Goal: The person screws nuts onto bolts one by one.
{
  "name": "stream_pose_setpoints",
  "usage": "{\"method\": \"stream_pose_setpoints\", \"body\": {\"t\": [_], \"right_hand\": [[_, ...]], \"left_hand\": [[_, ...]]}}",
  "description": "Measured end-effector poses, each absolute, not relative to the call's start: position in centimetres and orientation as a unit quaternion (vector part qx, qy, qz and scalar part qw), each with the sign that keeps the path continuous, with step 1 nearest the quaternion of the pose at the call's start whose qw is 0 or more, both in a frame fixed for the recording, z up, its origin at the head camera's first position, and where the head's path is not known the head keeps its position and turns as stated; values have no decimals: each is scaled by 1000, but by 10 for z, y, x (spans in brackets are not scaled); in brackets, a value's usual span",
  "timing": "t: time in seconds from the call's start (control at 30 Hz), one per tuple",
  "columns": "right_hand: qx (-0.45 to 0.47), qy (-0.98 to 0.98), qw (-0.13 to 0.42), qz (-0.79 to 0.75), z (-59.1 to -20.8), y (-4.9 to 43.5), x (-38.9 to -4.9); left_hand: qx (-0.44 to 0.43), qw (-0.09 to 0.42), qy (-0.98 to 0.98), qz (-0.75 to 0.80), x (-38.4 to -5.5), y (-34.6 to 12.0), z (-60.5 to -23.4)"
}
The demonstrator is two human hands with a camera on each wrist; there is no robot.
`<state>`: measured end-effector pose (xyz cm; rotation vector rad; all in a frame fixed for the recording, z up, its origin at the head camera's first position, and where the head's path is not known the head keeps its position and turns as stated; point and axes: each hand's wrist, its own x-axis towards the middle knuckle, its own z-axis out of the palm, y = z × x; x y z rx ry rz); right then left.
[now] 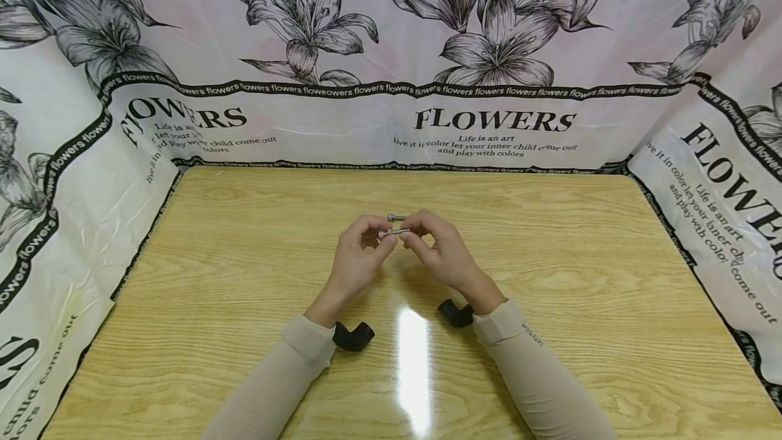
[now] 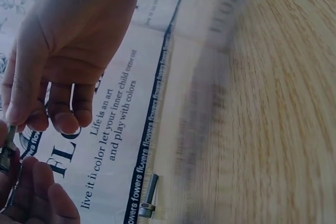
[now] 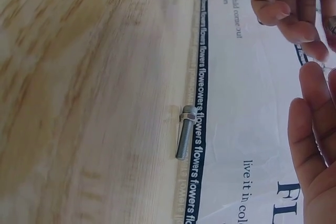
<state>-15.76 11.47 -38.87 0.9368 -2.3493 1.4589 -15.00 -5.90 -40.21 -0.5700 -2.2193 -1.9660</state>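
A small metal bolt is between both hands, raised above the wooden table. My left hand pinches it near its head, on the left. My right hand pinches the shank end with thumb and fingertips. In the left wrist view, part of the held bolt shows at the left edge, with the right hand above and the left hand below. A second bolt lies on the table beyond the hands, with what looks like a nut near its head.
Two short, bent black tubes lie on the table: one tube beside the left sleeve, the other tube by the right wrist. A flower-printed cloth hangs around the table's back and sides.
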Motion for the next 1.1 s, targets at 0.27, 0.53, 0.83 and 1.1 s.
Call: {"method": "stream_pose_setpoints", "body": {"t": [0.27, 0.53, 0.83, 1.1], "right_hand": [[325, -793, 114, 502, -390, 115, -159], [321, -795, 119, 500, -392, 116, -160], [321, -797, 121, 497, -391, 115, -159], [320, -796, 121, 499, -391, 114, -159]], "left_hand": [[-149, 48, -747, -646, -163, -58, -430], [-179, 57, -727, -661, -164, -60, -431], [-207, 77, -724, -654, -154, -59, -410], [-174, 58, -743, -643, -146, -58, -396]]}}
